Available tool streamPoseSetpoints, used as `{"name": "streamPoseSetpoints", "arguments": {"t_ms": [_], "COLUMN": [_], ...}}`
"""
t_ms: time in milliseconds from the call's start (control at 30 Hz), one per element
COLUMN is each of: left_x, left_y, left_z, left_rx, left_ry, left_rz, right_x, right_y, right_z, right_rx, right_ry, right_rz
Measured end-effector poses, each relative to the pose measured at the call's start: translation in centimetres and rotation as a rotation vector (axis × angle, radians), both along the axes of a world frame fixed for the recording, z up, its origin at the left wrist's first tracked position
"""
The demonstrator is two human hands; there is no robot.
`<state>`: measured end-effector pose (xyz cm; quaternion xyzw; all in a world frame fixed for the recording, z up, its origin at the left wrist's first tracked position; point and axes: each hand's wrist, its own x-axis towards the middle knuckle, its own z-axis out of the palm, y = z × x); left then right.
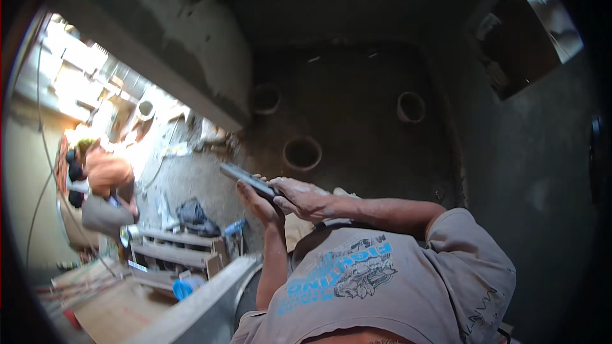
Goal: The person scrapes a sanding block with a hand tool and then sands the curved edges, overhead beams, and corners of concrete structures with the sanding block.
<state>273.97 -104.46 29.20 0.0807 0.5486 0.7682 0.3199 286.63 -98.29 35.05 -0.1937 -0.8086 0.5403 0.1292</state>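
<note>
Fingers (290, 186) of my right hand (305, 196) curl over the near end of a flat, dark grey rectangular metal tool (247, 180), clenched on it from above, while my left hand (258, 202) comes up underneath with its palm and thumb against the same tool, grasping it from below; I cannot tell exactly how far the left fingers wrap, since the tool hides them. So the tool sits between both hands, held in the air in front of my chest, its far end jutting up and to the left past the fingers. Both hands look dusted with pale powder. Just beyond the fingers, on the dark rough concrete floor (357, 121), I see a round pipe hole (301, 153); farther off are two more, a round hole to the upper left (265, 98) and a round hole to the upper right (411, 107), well apart from each other. To the left of the fingers a thick grey plastered concrete wall edge (191, 57) runs diagonally, and past it the space is brightly lit. There, well left of my hands, another person in an orange shirt (107, 175) stands among rubble. Below and left of the fingers lies a grey wooden pallet (175, 248) with a small blue container (183, 288) near it.
</note>
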Motion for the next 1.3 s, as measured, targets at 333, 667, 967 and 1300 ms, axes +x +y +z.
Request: {"name": "streamPoseSetpoints", "arguments": {"t_ms": [333,667,967,1300], "left_x": [2.2,9.3,17.5,27.2], "left_y": [14.5,24.9,41.0,57.9], "left_z": [1.4,-1.1,1.0,7.3], "left_rx": [0.299,0.398,0.293,0.426], "left_ry": [0.078,-0.162,0.122,-0.149], "left_rz": [-0.528,-1.025,-1.297,-0.926], "right_x": [1.1,5.4,13.8,24.4], "right_y": [6.5,18.7,29.5,45.1], "right_z": [-3.3,-2.5,-5.8,-4.0], "right_rx": [-0.053,0.158,0.024,0.104], "right_ry": [0.271,0.277,0.256,0.181], "right_rz": [-0.64,-1.183,-1.345,-1.164]}}
